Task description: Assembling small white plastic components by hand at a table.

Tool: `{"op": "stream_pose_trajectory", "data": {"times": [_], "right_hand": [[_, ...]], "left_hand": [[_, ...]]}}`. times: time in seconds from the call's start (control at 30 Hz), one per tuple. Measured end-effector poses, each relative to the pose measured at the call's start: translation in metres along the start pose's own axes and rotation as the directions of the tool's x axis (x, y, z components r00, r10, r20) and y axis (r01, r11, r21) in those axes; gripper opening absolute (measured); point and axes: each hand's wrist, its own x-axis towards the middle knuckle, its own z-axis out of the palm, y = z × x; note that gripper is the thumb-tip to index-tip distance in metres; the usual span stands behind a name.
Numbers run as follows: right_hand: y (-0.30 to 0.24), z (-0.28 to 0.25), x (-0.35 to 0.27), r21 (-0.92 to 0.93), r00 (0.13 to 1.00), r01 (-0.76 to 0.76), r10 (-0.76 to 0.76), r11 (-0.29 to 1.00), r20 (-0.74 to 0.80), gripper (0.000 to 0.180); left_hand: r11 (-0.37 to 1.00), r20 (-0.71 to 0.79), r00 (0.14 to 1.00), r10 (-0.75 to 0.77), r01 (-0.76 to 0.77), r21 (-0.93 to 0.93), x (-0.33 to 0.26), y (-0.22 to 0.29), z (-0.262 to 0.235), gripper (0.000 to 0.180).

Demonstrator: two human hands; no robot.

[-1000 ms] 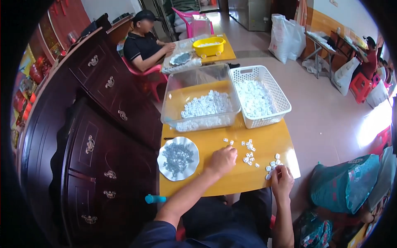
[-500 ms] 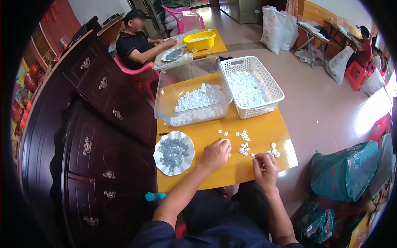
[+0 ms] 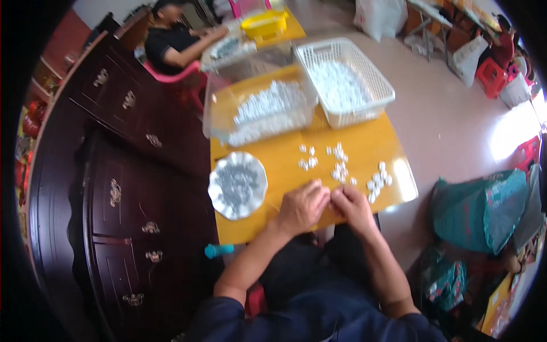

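My left hand (image 3: 303, 206) and my right hand (image 3: 353, 208) meet over the near edge of the yellow table (image 3: 279, 169). Fingers of both are pinched together, fingertips touching or nearly so. What sits between them is too small and blurred to name. Just beyond, small white plastic pieces (image 3: 340, 171) lie in loose groups, with another cluster (image 3: 378, 181) to the right. On the left stands a white scalloped plate (image 3: 259, 196) heaped with small grey parts (image 3: 236, 185).
A clear plastic bin (image 3: 213, 117) and a white perforated basket (image 3: 384, 98), both holding white pieces, stand at the table's far side. Dark wooden drawers (image 3: 154, 188) border the left. A teal bag (image 3: 478, 214) sits at right. Another person (image 3: 176, 43) works beyond, near a yellow tub (image 3: 264, 25).
My hands have come together, the right moving left toward the left hand. The view has tilted, so the table appears higher. More white pieces show where my left hand was.
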Motion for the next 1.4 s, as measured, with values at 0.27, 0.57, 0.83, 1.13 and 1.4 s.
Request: {"op": "stream_pose_trajectory", "data": {"times": [0.27,0.57,0.83,1.13,1.4], "right_hand": [[0.01,0.005,-0.006,0.197,0.989,-0.145,0.138,0.97,0.047,0.023],[0.016,0.017,-0.004,-0.355,0.976,0.144,-0.192,0.924,-0.104,0.016],[0.013,0.022,-0.003,-0.46,0.973,0.171,-0.223,0.871,-0.061,0.012],[0.027,0.021,0.002,-0.294,0.995,0.079,-0.094,0.953,-0.037,0.013],[0.021,0.026,0.003,-0.261,0.995,0.06,-0.078,0.963,-0.056,0.013]], "left_hand": [[0.977,-0.067,0.988,-0.137,0.124,-0.174,-0.021,-0.003,0.014,0.01],[0.921,-0.002,0.944,-0.331,0.322,-0.221,-0.034,-0.006,0.015,0.009],[0.826,0.09,0.907,-0.412,0.413,-0.383,-0.042,-0.013,0.016,0.01],[0.846,0.002,0.917,-0.399,0.369,-0.384,-0.044,-0.013,0.019,0.007],[0.815,0.018,0.905,-0.424,0.39,-0.429,-0.038,-0.013,0.016,0.007]]}}
